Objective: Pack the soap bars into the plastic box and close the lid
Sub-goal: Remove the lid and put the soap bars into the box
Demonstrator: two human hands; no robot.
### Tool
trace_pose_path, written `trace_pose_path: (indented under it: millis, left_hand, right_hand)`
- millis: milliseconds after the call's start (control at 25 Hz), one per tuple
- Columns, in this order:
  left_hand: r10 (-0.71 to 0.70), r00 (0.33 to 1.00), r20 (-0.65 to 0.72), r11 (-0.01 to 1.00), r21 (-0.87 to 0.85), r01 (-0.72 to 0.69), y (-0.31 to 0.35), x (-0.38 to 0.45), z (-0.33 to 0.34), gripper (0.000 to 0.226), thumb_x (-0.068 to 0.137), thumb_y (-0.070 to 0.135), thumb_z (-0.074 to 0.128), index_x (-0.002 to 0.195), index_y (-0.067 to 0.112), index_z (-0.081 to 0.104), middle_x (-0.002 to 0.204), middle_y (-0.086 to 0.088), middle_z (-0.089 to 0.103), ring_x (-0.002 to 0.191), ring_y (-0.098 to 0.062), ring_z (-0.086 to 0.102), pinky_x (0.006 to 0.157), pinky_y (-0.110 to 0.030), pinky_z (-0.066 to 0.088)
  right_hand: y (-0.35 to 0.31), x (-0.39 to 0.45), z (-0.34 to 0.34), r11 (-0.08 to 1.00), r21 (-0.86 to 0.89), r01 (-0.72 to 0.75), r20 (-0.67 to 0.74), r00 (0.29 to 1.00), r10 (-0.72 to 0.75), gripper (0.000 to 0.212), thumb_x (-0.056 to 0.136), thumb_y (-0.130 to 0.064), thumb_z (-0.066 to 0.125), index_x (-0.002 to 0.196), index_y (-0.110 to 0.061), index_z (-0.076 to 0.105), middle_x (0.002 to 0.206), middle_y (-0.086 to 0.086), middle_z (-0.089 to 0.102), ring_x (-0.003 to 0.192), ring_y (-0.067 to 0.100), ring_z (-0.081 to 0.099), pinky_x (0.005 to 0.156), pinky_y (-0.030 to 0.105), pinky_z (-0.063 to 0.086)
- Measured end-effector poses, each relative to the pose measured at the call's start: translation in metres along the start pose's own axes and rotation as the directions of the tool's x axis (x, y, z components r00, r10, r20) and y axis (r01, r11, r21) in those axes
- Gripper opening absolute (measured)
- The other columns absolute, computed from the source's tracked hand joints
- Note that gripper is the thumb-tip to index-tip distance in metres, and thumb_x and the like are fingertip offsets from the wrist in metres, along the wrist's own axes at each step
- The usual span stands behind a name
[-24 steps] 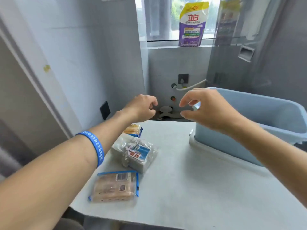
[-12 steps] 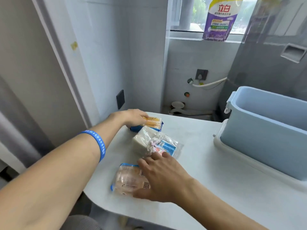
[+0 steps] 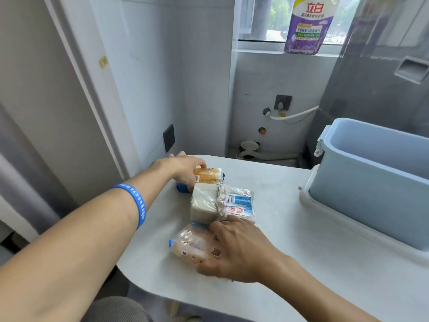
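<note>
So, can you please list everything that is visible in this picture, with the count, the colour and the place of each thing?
soap packs: 3, orange, white and pale peach, in clear wrap, in a row on the table's left part
plastic box: 1, light blue, open, on the table's right side
lid: 1, white, flat under the box
table: 1, white
detergent pouch: 1, purple, white and yellow, on the window ledge
wall socket: 1, grey, on the back wall
hose: 1, white, below the socket
wristband: 1, blue, on the left wrist
left hand: on the far orange pack
right hand: on the near peach pack
</note>
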State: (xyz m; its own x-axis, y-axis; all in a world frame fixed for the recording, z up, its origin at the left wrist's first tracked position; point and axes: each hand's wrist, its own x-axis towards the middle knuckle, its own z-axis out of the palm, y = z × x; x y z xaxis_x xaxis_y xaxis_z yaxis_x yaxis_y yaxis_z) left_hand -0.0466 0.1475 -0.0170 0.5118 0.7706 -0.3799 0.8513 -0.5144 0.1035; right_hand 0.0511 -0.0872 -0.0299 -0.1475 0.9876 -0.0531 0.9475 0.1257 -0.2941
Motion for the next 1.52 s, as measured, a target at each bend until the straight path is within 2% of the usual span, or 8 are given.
trace_pose_path:
  millis: [80,240,440,520,800,960,1320,1520]
  left_hand:
    - [0.008,0.993,-0.115,1.000,0.021,-0.006,0.004,-0.003,0.004,0.063,0.072,0.024,0.070,0.132,0.028,0.050,0.115,-0.001,0.057,0.099,-0.022,0.048,0.082,-0.032,0.042]
    - [-0.150,0.943,-0.296,0.900,-0.436,0.007,-0.001,-0.021,-0.014,0.054,0.071,0.029,0.080,0.120,0.018,0.058,0.109,-0.004,0.065,0.097,-0.023,0.060,0.070,-0.029,0.047]
    - [0.097,0.973,-0.210,-0.122,-0.973,-0.198,0.060,-0.062,-0.038,0.036,0.086,0.035,0.062,0.116,0.016,0.066,0.120,-0.018,0.067,0.096,-0.027,0.063,0.091,-0.045,0.048]
    - [0.216,0.953,-0.212,-0.279,-0.949,-0.148,0.118,-0.071,-0.040,0.047,0.087,0.046,0.057,0.123,0.016,0.064,0.112,-0.012,0.070,0.097,-0.028,0.064,0.091,-0.049,0.048]
    - [0.193,0.943,-0.271,-0.268,-0.939,-0.215,0.286,-0.074,-0.053,0.037,0.085,0.029,0.065,0.118,0.013,0.067,0.111,-0.015,0.074,0.086,-0.029,0.072,0.073,-0.045,0.062]
    - [-0.033,0.809,-0.587,0.487,-0.716,-0.500,0.327,-0.037,-0.083,0.034,0.076,0.036,0.076,0.099,0.012,0.066,0.099,-0.007,0.073,0.086,-0.025,0.070,0.074,-0.036,0.058]
    - [0.234,0.925,-0.301,0.945,-0.154,-0.289,0.354,0.020,-0.054,0.040,0.094,0.018,0.048,0.134,0.023,0.040,0.128,-0.011,0.057,0.108,-0.031,0.051,0.077,-0.036,0.043]
    - [0.404,0.803,-0.438,0.913,0.245,-0.326,0.353,0.012,-0.061,0.031,0.085,-0.001,0.056,0.111,0.012,0.066,0.121,-0.010,0.059,0.098,-0.030,0.053,0.072,-0.033,0.039]
  right_hand:
    - [0.007,-0.009,-0.012,0.922,0.375,-0.099,0.120,0.991,0.058,0.050,0.077,-0.063,0.061,0.093,-0.016,0.063,0.090,-0.001,0.064,0.080,0.011,0.055,0.059,0.024,0.038]
    - [0.039,-0.029,-0.042,0.204,0.954,-0.221,0.219,0.975,0.031,0.048,0.080,-0.047,0.062,0.110,-0.011,0.069,0.094,0.002,0.075,0.075,0.010,0.068,0.063,0.019,0.051]
    - [0.080,-0.051,-0.093,-0.243,0.970,0.027,0.019,0.983,0.184,0.057,0.081,-0.048,0.060,0.123,-0.011,0.069,0.120,0.019,0.070,0.088,0.032,0.071,0.070,0.037,0.053]
    - [0.097,-0.064,-0.113,-0.230,0.966,0.116,-0.016,0.918,0.397,0.046,0.084,-0.041,0.057,0.117,-0.012,0.070,0.103,0.012,0.076,0.076,0.027,0.071,0.074,0.040,0.049]
    - [0.170,-0.135,-0.186,0.146,0.981,0.131,-0.196,0.619,0.761,0.011,0.090,-0.015,0.065,0.099,-0.010,0.068,0.074,0.002,0.077,0.060,0.017,0.073,0.051,0.030,0.059]
    - [0.248,-0.150,-0.218,0.520,0.747,-0.414,-0.395,0.352,0.848,0.044,0.071,-0.033,0.081,0.102,-0.008,0.062,0.096,0.010,0.072,0.082,0.029,0.071,0.071,0.044,0.060]
    - [0.295,-0.120,-0.190,0.600,0.016,-0.800,-0.265,0.576,0.774,0.021,0.089,-0.022,0.060,0.106,-0.009,0.058,0.104,0.009,0.067,0.084,0.026,0.058,0.065,0.031,0.042]
    - [0.307,-0.123,-0.181,0.778,-0.466,-0.421,-0.059,0.893,0.447,0.049,0.090,-0.022,0.056,0.137,-0.038,0.049,0.145,-0.010,0.047,0.128,0.024,0.045,0.092,0.039,0.042]
